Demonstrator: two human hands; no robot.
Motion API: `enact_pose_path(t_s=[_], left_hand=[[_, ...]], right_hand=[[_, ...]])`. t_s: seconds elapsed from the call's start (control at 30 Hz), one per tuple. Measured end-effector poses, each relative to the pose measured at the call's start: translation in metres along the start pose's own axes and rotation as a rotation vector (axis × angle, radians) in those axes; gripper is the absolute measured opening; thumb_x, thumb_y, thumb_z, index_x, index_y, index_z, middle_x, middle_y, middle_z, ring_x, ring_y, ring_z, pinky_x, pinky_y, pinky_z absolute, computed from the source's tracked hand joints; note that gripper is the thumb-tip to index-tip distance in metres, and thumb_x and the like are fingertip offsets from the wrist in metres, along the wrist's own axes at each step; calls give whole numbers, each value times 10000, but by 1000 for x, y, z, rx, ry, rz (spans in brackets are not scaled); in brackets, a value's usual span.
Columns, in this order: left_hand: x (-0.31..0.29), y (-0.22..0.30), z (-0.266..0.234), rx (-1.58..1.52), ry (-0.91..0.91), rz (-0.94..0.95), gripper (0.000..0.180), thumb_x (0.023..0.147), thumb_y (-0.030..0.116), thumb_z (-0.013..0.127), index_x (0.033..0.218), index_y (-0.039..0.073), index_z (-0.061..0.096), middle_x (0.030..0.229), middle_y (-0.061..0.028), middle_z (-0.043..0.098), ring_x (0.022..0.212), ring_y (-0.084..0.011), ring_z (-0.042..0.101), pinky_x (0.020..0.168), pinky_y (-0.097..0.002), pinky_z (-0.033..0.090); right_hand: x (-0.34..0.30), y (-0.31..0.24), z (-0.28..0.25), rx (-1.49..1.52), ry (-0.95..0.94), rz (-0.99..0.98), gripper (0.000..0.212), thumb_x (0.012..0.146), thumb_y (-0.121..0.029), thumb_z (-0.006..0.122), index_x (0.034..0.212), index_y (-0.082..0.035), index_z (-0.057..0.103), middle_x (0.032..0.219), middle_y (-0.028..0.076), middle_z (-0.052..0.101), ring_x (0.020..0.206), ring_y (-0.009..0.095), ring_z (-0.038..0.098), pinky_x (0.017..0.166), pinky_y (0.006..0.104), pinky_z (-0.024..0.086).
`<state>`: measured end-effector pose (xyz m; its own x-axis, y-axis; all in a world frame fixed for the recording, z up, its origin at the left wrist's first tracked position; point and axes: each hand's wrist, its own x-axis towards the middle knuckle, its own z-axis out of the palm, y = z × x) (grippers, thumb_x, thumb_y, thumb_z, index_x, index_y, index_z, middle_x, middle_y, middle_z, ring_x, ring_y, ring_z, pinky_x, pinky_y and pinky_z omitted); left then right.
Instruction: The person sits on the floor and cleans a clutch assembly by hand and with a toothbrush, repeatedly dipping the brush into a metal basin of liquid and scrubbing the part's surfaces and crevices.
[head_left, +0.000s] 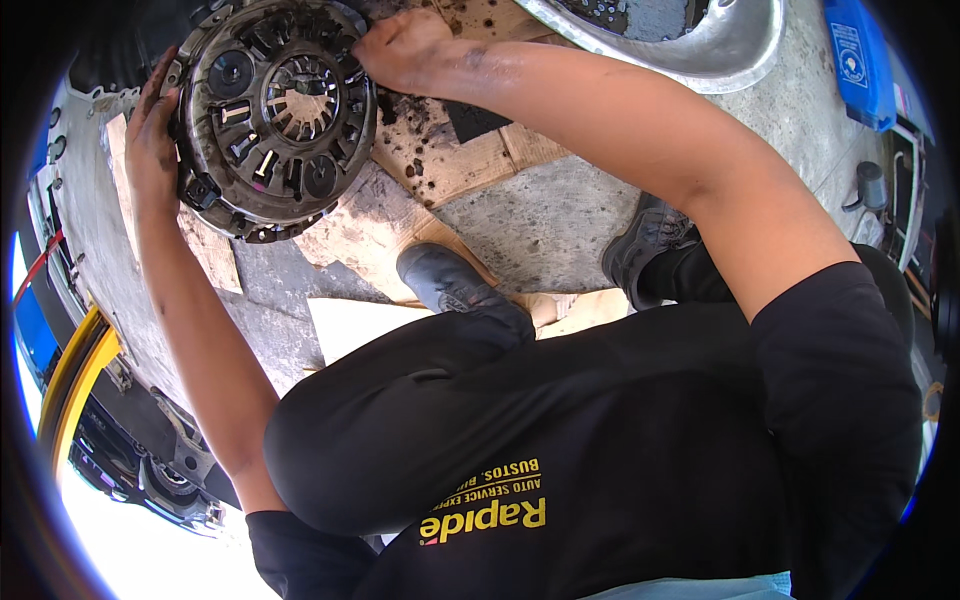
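"So, what do the 2 hands have in the head view?"

"A round, greasy metal clutch cover [256, 118], at the upper left, above stained cardboard [450, 170] on the floor. The left hand [152, 140] lies along its left rim, fingers reaching up the edge."

"Gripping it?"

"It touches the rim, but I can't tell whether the fingers close round behind it."

"And the right hand [402, 52]?"

"Curled, at the upper right of the rim. Its fingertips are hidden, so I can't tell whether it grips anything."

"What's around?"

"At the top, a metal basin [745, 48] with something dark inside. Right of that, a blue container [862, 75]. Below the cardboard's stained part, 2 dark shoes [448, 278]; at far left, a curved yellow bar [82, 365]."
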<state>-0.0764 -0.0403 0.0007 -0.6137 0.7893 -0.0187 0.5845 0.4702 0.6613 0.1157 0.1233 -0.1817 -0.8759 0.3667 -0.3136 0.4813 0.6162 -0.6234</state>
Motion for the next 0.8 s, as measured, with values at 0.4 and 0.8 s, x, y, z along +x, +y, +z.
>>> enact_pose_path(t_s=[0.4,0.8], left_hand=[[3,3,7,-118,-22,-42,509,959,219,467,1435,60,554,1483,-130,528,1378,-259,468,1183,-335,274],[2,38,10,-59,19,3,472,956,138,462,1400,22,572,1384,-166,593,1282,-227,535,1127,-312,334]], right_hand=[[-14,36,39,61,44,-33,157,982,-248,505,955,-144,619,688,74,522,502,148,438,459,285,413],[-8,38,-17,596,-421,246,224,981,-281,631,1133,-117,631,598,5,517,423,111,392,385,353,338]])
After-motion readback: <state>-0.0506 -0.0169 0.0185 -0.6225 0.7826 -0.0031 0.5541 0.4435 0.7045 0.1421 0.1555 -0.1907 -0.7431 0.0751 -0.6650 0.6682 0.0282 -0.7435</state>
